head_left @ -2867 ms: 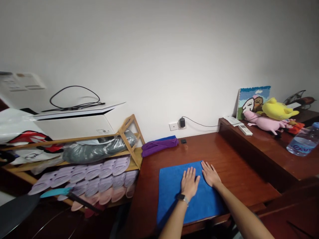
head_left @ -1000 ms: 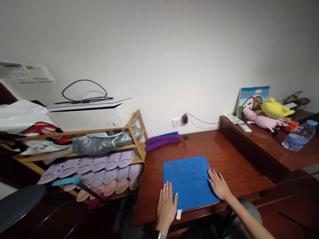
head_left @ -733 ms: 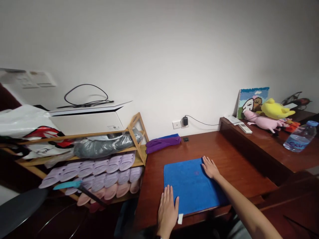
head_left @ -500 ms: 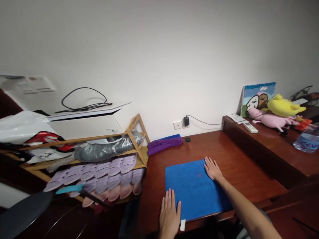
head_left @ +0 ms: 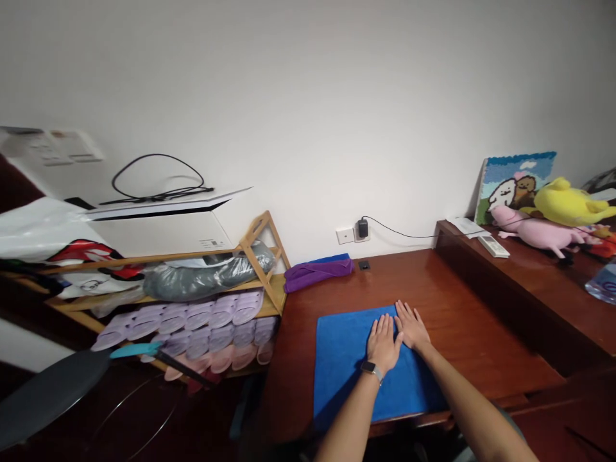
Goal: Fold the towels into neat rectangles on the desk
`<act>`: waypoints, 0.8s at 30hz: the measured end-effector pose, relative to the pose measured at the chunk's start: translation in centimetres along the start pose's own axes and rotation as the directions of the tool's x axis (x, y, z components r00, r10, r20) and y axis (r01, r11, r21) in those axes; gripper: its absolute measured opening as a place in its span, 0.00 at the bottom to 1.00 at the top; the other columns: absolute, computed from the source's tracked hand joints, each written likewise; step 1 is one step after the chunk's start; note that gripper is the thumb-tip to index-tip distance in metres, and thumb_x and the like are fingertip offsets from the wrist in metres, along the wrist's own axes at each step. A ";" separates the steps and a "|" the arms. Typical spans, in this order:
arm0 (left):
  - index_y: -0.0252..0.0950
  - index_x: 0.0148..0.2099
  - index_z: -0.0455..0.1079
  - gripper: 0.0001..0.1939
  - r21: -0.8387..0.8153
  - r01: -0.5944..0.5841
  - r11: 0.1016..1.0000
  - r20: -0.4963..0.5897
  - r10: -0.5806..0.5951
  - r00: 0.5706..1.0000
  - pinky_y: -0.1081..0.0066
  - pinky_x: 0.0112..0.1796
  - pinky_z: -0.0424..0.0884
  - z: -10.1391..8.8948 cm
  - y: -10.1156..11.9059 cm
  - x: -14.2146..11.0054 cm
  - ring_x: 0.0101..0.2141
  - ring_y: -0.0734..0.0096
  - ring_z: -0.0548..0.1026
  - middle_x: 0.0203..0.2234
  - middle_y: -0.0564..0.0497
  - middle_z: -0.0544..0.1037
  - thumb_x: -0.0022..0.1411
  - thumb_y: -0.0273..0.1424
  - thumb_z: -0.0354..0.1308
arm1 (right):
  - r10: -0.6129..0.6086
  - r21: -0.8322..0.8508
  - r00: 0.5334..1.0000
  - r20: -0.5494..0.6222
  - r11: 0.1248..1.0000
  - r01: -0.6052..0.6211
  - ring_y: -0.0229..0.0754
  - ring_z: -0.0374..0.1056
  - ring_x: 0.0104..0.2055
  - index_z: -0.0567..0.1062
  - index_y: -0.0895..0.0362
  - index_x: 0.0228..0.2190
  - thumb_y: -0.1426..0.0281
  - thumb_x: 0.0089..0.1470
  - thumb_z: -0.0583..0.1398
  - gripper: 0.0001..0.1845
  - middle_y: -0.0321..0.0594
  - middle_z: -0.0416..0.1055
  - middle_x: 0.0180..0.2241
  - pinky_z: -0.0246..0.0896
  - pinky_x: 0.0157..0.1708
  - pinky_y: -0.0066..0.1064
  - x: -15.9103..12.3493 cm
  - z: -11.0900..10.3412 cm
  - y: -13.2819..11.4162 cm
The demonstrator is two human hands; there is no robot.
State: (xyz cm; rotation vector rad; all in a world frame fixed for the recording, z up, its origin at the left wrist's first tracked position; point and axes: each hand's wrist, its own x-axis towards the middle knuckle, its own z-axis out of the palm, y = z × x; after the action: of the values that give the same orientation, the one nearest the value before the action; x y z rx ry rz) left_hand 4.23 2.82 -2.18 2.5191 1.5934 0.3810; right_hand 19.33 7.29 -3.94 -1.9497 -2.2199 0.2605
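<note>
A blue towel (head_left: 339, 359) lies spread flat on the brown wooden desk (head_left: 298, 378), reaching its front edge. My left hand (head_left: 384, 343), with a watch (head_left: 371, 368) on the wrist, rests palm down on the towel, fingers stretched out. Close beside it, my right hand (head_left: 412, 327) lies flat over the towel's upper right corner, fingers extended. The two thumbs nearly meet. Both forearms cover part of the towel's lower half. Neither hand grips anything.
Folded purple and blue towels (head_left: 318, 273) lie at the desk's back left. A wooden rack (head_left: 269, 256) with several lilac slippers (head_left: 197, 314) stands left. On the raised ledge at right are a remote control (head_left: 493, 246), plush toys (head_left: 539, 232) and a bottle (head_left: 602, 282).
My left hand has moved from the towel's lower left edge up and right across it, to beside my right hand. The right hand stays at its corner. The view has shifted slightly.
</note>
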 end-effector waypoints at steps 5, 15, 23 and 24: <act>0.35 0.78 0.47 0.35 0.064 0.152 0.986 -0.036 -0.150 0.988 0.51 0.71 0.50 -0.6 -7.0 -2.4 0.73 0.58 0.51 0.74 0.44 0.55 0.77 0.46 0.33 | 0.030 0.007 1.000 0.000 1.000 -0.030 0.46 0.38 0.77 0.48 0.57 0.74 0.59 0.71 0.37 0.36 0.39 0.45 0.76 0.33 0.74 0.47 0.2 0.3 0.1; 0.27 0.76 0.50 0.36 0.167 0.411 0.896 -0.143 -0.390 0.909 0.54 0.70 0.52 -4.5 -19.2 -7.3 0.72 0.56 0.54 0.73 0.38 0.57 0.77 0.45 0.32 | 0.054 -0.017 0.998 0.027 0.998 -0.054 0.45 0.38 0.77 0.48 0.57 0.74 0.60 0.71 0.37 0.35 0.39 0.43 0.76 0.32 0.74 0.46 0.2 -0.3 -0.4; 0.30 0.77 0.47 0.36 0.137 0.405 0.904 -0.182 -0.379 0.907 0.52 0.70 0.52 -4.6 -18.3 -7.1 0.72 0.55 0.55 0.72 0.39 0.58 0.76 0.44 0.34 | 0.007 -0.012 1.000 -0.021 1.000 -0.008 0.47 0.38 0.77 0.49 0.57 0.74 0.58 0.72 0.38 0.35 0.39 0.44 0.75 0.34 0.75 0.49 -3.0 -1.5 -1.2; 0.31 0.78 0.47 0.36 0.135 0.403 0.905 -0.186 -0.376 0.908 0.51 0.70 0.53 -4.7 -18.3 -7.1 0.72 0.55 0.55 0.72 0.39 0.59 0.76 0.44 0.34 | -0.021 0.000 0.999 -0.045 1.000 0.021 0.46 0.38 0.77 0.50 0.56 0.74 0.57 0.72 0.38 0.35 0.39 0.45 0.75 0.34 0.75 0.49 -4.1 -1.3 -0.9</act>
State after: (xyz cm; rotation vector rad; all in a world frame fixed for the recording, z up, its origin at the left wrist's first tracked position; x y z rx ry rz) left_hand -15.84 4.20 -3.24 2.2412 2.2235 0.4119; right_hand 19.28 3.12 -2.56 -1.9120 -2.2104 0.2120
